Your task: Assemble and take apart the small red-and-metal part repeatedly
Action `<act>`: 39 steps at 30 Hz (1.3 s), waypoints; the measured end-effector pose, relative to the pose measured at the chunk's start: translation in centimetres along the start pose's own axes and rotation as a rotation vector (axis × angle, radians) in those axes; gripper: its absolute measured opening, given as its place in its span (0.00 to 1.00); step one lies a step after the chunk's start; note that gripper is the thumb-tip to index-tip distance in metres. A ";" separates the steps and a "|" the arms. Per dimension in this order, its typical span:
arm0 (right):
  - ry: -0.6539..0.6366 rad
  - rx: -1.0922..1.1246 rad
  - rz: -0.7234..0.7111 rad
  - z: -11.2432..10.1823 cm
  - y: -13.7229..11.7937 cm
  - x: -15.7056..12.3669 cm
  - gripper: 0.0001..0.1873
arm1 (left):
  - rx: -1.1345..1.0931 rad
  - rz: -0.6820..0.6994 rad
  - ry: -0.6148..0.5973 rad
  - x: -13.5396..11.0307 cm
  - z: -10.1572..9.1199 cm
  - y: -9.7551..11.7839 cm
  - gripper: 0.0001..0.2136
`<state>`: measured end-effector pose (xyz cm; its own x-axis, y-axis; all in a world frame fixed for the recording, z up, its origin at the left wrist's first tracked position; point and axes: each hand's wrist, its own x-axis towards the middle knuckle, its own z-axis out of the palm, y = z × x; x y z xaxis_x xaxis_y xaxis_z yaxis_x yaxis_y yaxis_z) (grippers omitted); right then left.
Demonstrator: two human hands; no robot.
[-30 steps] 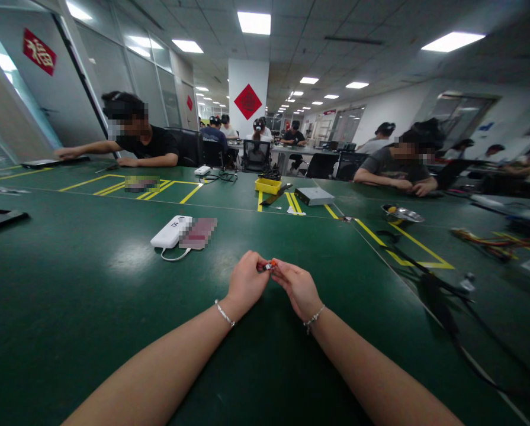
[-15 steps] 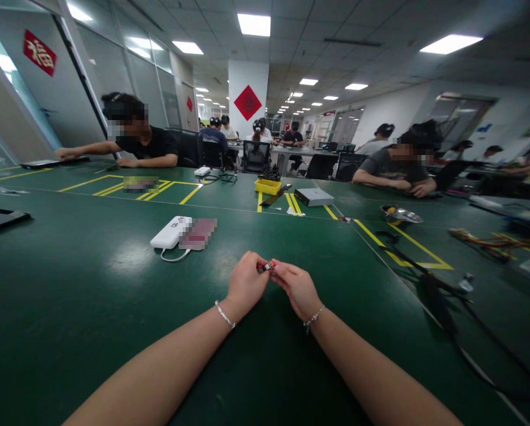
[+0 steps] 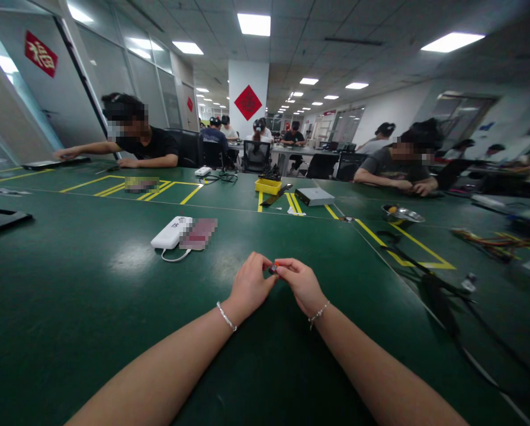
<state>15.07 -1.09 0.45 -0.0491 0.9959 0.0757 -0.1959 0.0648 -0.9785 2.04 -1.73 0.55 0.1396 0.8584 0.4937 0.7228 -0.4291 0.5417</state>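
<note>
Just above the green table [image 3: 113, 319], my left hand [image 3: 252, 280] and my right hand [image 3: 304, 285] meet at the fingertips. Between them is a small dark and silvery piece [image 3: 273, 268] with a bit of orange-red at its top right. Both hands are closed in a pinch on it. Fingers cover much of the piece, and it is too small to tell its kind. A white power bank [image 3: 171, 233] with a short white cable lies beyond my left hand, beside a blurred-out reddish flat thing [image 3: 199, 234].
Further back stand a yellow bin [image 3: 268, 187] and a grey box [image 3: 314, 196]. To the right are a metal bowl [image 3: 402, 214], black cables [image 3: 433, 284] and coloured wires [image 3: 487, 241]. Two people sit across the table, a person [image 3: 149, 142] at left and another [image 3: 395, 165] at right.
Both hands have shifted slightly to the right with the small piece, which appears turned: its pale face showed before and now looks darker. The things on the table stay in place.
</note>
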 end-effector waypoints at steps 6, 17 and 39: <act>0.347 -0.389 -0.072 -7.2 -2.4 2.6 0.13 | -0.001 0.033 -0.076 0.0 0.1 -1.0 0.13; 0.797 -1.206 0.320 -21.9 -3.5 2.3 0.15 | 0.079 -0.008 -0.263 0.1 0.6 -2.5 0.15; -0.120 -1.545 -0.339 -6.0 -1.0 1.5 0.23 | 0.202 0.056 -0.323 -0.2 0.5 -2.4 0.19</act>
<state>21.04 0.71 0.45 -0.3004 0.9168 0.2631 0.9255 0.3468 -0.1520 0.63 -0.70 -1.15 0.3656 0.8932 0.2618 0.8223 -0.4418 0.3588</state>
